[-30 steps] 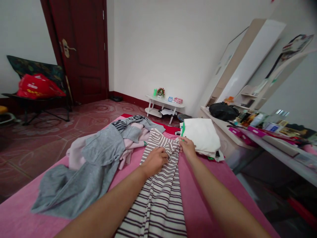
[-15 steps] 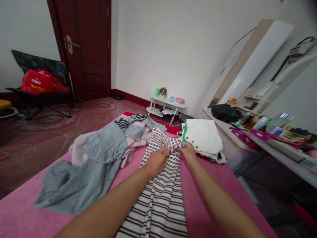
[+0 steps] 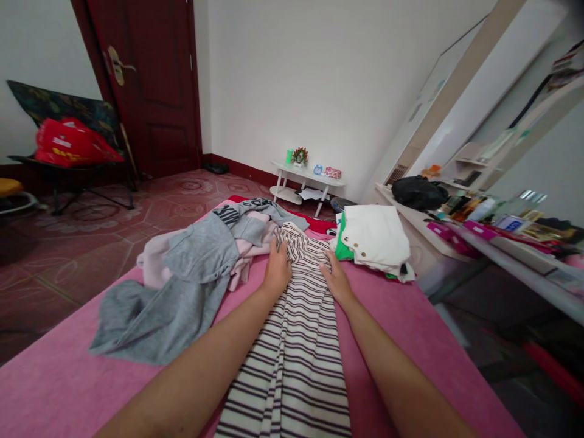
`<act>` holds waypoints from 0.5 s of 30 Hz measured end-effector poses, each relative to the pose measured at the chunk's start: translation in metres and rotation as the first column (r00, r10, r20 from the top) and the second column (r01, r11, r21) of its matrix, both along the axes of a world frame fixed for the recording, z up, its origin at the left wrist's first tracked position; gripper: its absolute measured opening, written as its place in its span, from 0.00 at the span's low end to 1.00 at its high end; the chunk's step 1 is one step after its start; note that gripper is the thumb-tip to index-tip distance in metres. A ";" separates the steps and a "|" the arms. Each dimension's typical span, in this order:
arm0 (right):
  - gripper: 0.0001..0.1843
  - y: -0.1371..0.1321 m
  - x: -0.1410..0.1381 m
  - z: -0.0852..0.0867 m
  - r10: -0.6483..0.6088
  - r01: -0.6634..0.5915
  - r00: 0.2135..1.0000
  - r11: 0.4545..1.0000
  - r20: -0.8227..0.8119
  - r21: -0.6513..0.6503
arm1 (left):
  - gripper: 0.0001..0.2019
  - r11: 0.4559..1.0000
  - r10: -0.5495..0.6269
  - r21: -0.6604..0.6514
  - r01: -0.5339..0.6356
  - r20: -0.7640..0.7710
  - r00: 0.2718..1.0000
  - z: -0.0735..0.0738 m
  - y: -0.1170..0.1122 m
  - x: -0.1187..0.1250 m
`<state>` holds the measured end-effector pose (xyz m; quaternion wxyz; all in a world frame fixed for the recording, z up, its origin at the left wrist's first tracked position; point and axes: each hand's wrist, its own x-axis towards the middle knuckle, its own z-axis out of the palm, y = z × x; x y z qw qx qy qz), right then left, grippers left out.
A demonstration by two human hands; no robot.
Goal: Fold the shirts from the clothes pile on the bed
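Now, hands (image 3: pixel 279 271) (image 3: pixel 338 282) flanking striped garment (image 3: pixel 308 340), pink cover (image 3: pixel 50 389) underneath

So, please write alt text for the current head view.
The left hand and right hand touch opposite edges of a white, dark-striped cloth garment on pink fabric, between rumpled grey and pink clothes and folded white clothing.

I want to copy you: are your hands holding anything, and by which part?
The left hand and right hand touch the striped cloth at its side edges, near the far end; whether either truly grips it can't be told.
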<state>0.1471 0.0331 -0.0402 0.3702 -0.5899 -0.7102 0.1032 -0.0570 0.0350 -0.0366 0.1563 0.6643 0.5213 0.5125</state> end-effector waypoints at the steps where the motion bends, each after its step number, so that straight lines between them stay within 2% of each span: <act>1: 0.25 -0.007 0.002 0.002 0.000 0.004 0.998 0.998 -0.063 0.061 | 0.31 1.000 0.007 0.001 -0.007 0.003 1.000 0.000 0.000 -0.002; 4: 0.16 -0.040 0.008 0.010 0.046 -0.032 0.995 0.986 -0.088 0.162 | 0.28 1.000 0.022 -0.002 -0.022 -0.005 1.000 0.002 0.001 -0.005; 6: 0.17 -0.065 0.009 0.017 0.143 -0.146 0.989 0.978 0.028 0.152 | 0.26 1.000 0.027 -0.013 -0.027 -0.004 1.000 0.003 0.003 -0.007; 9: 0.19 -0.094 0.011 0.027 0.277 -0.298 0.939 0.951 0.205 0.079 | 0.22 0.999 0.040 -0.031 -0.040 -0.001 0.999 0.005 0.005 -0.009; 13: 0.13 -0.109 0.020 0.034 0.311 -0.326 0.903 0.945 0.295 0.001 | 0.21 0.994 0.096 -0.042 -0.097 -0.013 0.995 0.006 0.007 -0.014; 15: 0.14 -0.111 0.024 0.034 0.312 -0.330 0.898 0.944 0.310 0.005 | 0.21 0.990 0.129 -0.045 -0.130 -0.021 0.991 0.006 0.008 -0.016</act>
